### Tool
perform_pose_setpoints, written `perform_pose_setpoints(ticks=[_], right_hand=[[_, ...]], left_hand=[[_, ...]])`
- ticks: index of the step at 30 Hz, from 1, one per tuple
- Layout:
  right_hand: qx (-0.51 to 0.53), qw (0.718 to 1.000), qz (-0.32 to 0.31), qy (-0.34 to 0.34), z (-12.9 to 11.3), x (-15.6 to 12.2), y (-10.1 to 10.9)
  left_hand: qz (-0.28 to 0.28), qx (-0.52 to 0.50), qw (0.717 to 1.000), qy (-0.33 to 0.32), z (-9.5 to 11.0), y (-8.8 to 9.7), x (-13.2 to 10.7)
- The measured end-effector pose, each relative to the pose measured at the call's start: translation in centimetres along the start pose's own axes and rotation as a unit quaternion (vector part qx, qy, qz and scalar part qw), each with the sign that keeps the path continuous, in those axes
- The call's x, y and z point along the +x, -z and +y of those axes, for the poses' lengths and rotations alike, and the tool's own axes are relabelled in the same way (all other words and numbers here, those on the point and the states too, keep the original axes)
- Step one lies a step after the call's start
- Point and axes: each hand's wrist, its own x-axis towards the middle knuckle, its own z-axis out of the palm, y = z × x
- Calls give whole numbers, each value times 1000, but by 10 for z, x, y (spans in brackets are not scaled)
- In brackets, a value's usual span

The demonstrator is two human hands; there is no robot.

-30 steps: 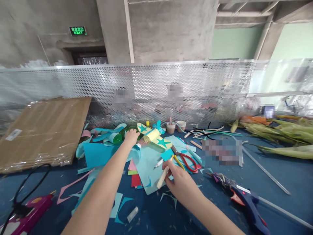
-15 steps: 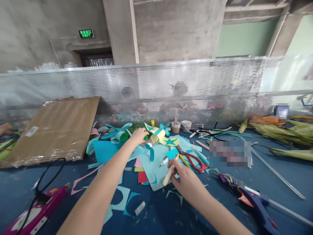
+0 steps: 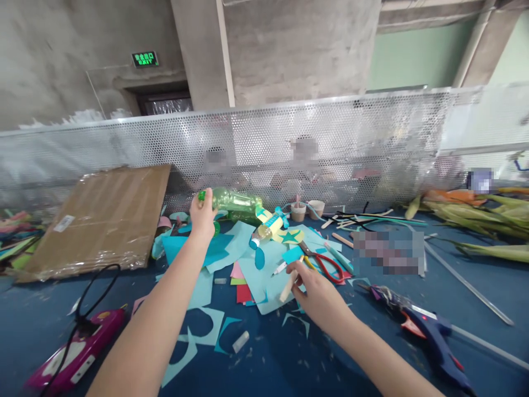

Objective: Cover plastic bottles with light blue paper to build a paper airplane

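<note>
My left hand (image 3: 202,215) is closed round the neck of a clear green plastic bottle (image 3: 237,202), held sideways above the table's far side. Another green bottle lies behind and below it, partly hidden. In my right hand (image 3: 314,284), a pale wooden craft stick (image 3: 288,288) is pinched over light blue paper (image 3: 258,275). Between the hands sits a small bottle craft (image 3: 268,227) with yellow paper and blue propeller-like pieces. A white marker (image 3: 279,268) and red-handled scissors (image 3: 329,267) lie just beyond my right hand.
A blue glue gun (image 3: 430,328) lies at the right, a magenta corded device (image 3: 78,350) at the left. Cardboard (image 3: 99,220) leans against the perforated metal screen (image 3: 264,138). Paper cups (image 3: 316,209), corn husks (image 3: 467,218) and paper scraps (image 3: 206,325) surround the work area.
My left hand has lifted the green bottle from the pile and moved left with it. My right hand has stayed nearly in place, still pinching the craft stick.
</note>
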Motion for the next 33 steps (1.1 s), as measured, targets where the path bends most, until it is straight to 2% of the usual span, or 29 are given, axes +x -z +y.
perform_pose_setpoints(ticks=[3, 6, 10, 15, 19, 26, 33], right_hand=[[-23, 999, 31, 6, 6, 3, 3], [-38, 998, 59, -3, 14, 6, 7], [-14, 996, 63, -62, 23, 10, 16], [-5, 990, 68, -126, 28, 15, 24], [-8, 986, 78, -144, 33, 16, 24], [-13, 988, 80, -128, 38, 15, 24], [-95, 989, 9, -115, 25, 20, 20]], left_hand=[[4, -63, 996, 70, 1, 3, -18], [-2, -85, 982, 168, -9, 6, -40], [-9, -87, 958, 273, -28, 11, -74], [13, -72, 934, 350, -41, 21, -115], [24, -79, 930, 359, -32, 25, -131], [25, -107, 935, 337, -20, 31, -130], [32, -111, 937, 331, -23, 30, -130]])
